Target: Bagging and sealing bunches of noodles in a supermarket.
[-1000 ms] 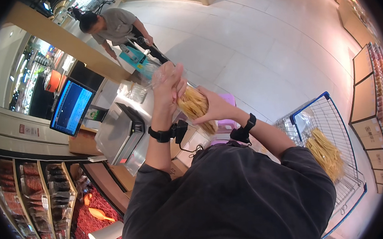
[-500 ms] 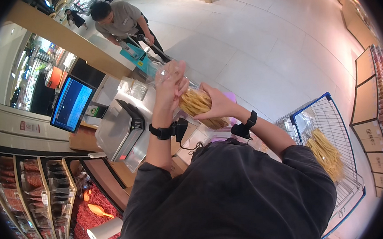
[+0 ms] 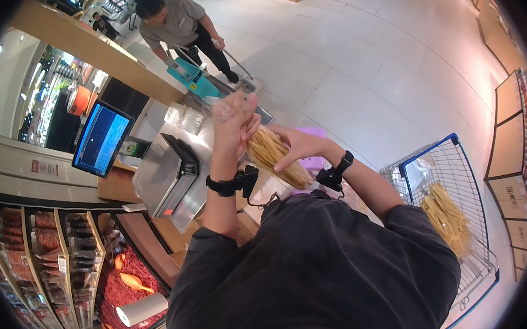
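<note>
A clear plastic bag of long, pale yellow dried sticks (image 3: 273, 154) is held up in front of me, slanting down to the right. My left hand (image 3: 236, 126) is closed around the bag's gathered neck, and loose clear film sticks out above the fingers. Against the bag's right side lies my right hand (image 3: 299, 145), its thumb across the front and its fingers behind, gripping it. Each wrist wears a black strap with a small device. A similar heap of bagged yellow sticks (image 3: 446, 222) lies in the shopping cart (image 3: 476, 195) at my right.
On the left stand a metal counter scale (image 3: 165, 177) and a monitor (image 3: 101, 139). A purple crate (image 3: 314, 142) sits behind my right hand. Lower left are packaged goods on shelves (image 3: 62, 258) and a red bin with orange scoops (image 3: 136, 282). Ahead, a person (image 3: 174, 24) handles a teal cleaning cart (image 3: 193, 77).
The bag has turned and looks narrower, its lower end hanging more steeply. My right hand has shifted slightly along it. The person ahead has moved a little to the right.
</note>
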`<state>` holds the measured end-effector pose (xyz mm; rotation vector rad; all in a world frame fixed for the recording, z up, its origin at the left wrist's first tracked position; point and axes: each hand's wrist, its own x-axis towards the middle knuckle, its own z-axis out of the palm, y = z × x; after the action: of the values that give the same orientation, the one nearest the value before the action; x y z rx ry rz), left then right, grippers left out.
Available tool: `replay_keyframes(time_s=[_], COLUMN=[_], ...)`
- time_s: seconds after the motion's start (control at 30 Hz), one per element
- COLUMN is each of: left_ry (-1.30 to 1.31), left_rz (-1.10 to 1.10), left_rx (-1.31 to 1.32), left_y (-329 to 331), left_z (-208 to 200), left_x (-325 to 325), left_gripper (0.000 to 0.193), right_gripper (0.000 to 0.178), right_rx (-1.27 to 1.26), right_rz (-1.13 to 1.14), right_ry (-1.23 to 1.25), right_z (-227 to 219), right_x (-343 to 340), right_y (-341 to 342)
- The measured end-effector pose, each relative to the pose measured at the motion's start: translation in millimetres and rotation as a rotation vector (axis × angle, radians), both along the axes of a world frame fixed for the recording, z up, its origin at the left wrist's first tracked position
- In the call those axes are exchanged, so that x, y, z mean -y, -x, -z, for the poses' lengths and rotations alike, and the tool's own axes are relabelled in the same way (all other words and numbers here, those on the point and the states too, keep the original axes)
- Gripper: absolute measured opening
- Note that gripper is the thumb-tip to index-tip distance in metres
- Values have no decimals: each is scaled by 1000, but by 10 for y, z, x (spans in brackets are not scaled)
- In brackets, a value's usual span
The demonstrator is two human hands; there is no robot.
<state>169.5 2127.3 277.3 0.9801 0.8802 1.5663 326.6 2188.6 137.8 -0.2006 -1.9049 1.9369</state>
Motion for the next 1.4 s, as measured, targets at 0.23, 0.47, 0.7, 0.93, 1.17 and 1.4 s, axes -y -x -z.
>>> replay_keyframes(time_s=[0.23, 0.47, 0.7, 0.93, 1.17, 1.4], left_ry=[-36, 134, 190, 296, 316, 118], left_rz=[-191, -646, -535, -571, -528, -731], left_rx=[-19, -117, -24, -20, -205, -838], left_y=[-67, 510, 1249, 1930, 2447, 2815], left_z=[142, 417, 729, 1073, 1299, 1524], left_x=[-51, -272, -687, -1280, -1611, -1897], left_gripper=[46, 37, 37, 35, 30, 35], right_gripper=[84, 78, 69, 73, 69, 67], right_rx=[152, 226, 229, 260, 313, 324], right_rz=[377, 609, 654, 673, 555, 503], right_ry=[-227, -356, -491, -613, -620, -588], right_z=[-132, -191, 66, 463, 717, 937], right_x=[150, -99, -745, -1479, -2030, -2323], right_y=[71, 344, 903, 1618, 2144, 2503])
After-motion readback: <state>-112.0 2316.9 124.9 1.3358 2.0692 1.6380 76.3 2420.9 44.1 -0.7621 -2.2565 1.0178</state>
